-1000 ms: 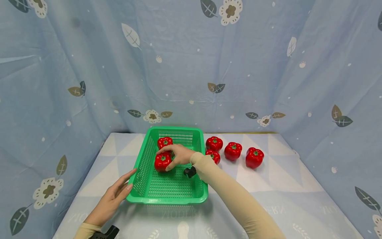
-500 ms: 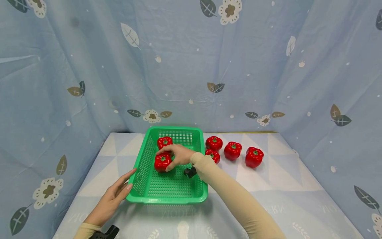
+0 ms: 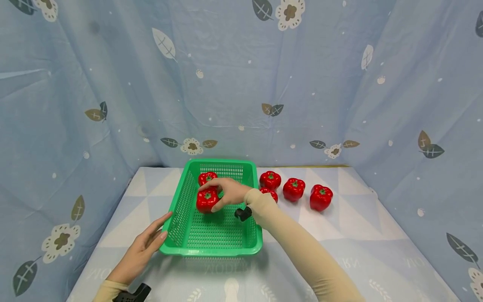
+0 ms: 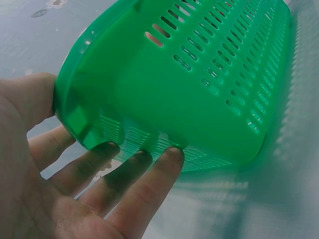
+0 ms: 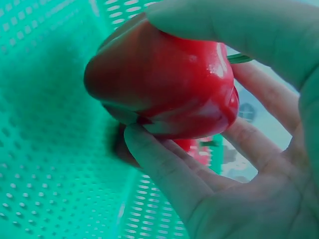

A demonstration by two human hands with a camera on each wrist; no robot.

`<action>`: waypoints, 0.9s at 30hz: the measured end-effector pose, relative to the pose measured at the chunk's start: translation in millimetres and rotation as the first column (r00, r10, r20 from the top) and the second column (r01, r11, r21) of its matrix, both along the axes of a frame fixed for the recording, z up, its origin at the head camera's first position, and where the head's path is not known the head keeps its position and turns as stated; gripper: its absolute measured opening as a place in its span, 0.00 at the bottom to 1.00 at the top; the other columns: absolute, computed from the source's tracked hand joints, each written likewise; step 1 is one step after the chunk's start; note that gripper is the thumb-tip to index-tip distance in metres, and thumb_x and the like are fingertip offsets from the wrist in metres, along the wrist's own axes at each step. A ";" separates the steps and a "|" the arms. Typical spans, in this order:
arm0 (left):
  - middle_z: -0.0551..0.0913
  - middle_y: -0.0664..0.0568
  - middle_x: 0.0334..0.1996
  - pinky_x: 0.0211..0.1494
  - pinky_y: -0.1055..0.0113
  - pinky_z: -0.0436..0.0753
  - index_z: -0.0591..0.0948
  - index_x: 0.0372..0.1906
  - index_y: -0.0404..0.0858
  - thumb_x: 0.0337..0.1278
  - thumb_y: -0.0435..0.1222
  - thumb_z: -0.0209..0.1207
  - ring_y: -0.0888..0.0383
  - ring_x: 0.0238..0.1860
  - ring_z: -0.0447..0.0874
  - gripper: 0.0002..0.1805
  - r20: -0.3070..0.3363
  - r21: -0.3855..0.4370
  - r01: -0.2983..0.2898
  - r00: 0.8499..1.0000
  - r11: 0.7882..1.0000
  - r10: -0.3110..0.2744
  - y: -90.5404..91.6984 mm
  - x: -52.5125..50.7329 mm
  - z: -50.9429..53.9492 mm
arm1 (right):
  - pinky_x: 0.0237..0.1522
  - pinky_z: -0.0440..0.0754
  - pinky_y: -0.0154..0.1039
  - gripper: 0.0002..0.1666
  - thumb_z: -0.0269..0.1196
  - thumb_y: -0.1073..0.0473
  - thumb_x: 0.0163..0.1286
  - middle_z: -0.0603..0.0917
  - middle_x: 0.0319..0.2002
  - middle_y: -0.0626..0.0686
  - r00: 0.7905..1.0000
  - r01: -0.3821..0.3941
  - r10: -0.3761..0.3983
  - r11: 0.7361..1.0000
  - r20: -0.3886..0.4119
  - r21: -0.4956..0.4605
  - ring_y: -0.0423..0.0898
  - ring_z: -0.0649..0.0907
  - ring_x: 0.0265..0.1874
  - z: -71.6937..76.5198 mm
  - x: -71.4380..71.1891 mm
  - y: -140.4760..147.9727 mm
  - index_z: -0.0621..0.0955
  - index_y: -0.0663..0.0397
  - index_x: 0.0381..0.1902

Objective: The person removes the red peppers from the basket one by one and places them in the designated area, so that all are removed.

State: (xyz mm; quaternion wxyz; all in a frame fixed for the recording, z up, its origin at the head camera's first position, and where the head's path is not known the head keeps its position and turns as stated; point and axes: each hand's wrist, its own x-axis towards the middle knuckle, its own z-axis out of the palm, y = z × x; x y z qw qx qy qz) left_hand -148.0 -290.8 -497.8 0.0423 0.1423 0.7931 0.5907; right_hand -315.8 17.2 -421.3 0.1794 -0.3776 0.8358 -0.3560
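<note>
My right hand (image 3: 226,192) grips a glossy red bell pepper (image 3: 206,201) inside the green plastic basket (image 3: 211,253). In the right wrist view, thumb and fingers lie on opposite sides of the bell pepper (image 5: 164,84), which is apart from the basket floor. Behind it in the basket is another red bell pepper (image 3: 207,178), partly covered by the hand. My left hand (image 3: 141,249) holds the basket near its front left corner. In the left wrist view, its thumb meets the rim and its fingertips touch the perforated outer wall of the basket (image 4: 124,89).
Right of the basket, several red bell peppers lie on the patterned tablecloth (image 3: 362,218): one at the back (image 3: 270,180), one in the middle (image 3: 294,189), one farthest right (image 3: 321,197), and one partly hidden by the right sleeve (image 3: 269,193). A blue curtain (image 3: 241,84) hangs behind.
My right hand has lifted the bell pepper slightly and shifted it a little toward the back of the basket. The left hand and the basket have stayed put.
</note>
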 end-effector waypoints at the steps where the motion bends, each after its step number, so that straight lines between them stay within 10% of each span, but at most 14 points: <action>1: 0.54 0.39 0.87 0.64 0.74 0.77 0.60 0.89 0.47 0.92 0.42 0.49 0.35 0.79 0.61 0.31 0.001 0.001 0.001 1.000 1.000 -0.001 -0.1 0.0 0.0 | 0.59 0.85 0.46 0.44 0.82 0.64 0.63 0.79 0.70 0.47 1.000 0.000 0.000 1.000 -0.008 -0.001 0.49 0.82 0.60 2.7 0.0 1.7 0.81 0.42 0.76; 27: 0.54 0.41 0.87 0.63 0.74 0.75 0.59 0.89 0.49 0.92 0.43 0.48 0.35 0.80 0.60 0.31 -0.002 -0.006 0.005 1.000 1.000 -0.005 -0.4 0.4 -1.2 | 0.53 0.91 0.45 0.42 0.80 0.68 0.63 0.81 0.70 0.46 1.000 -0.013 0.012 0.989 -0.003 -0.148 0.53 0.81 0.61 58.9 9.2 69.5 0.81 0.52 0.75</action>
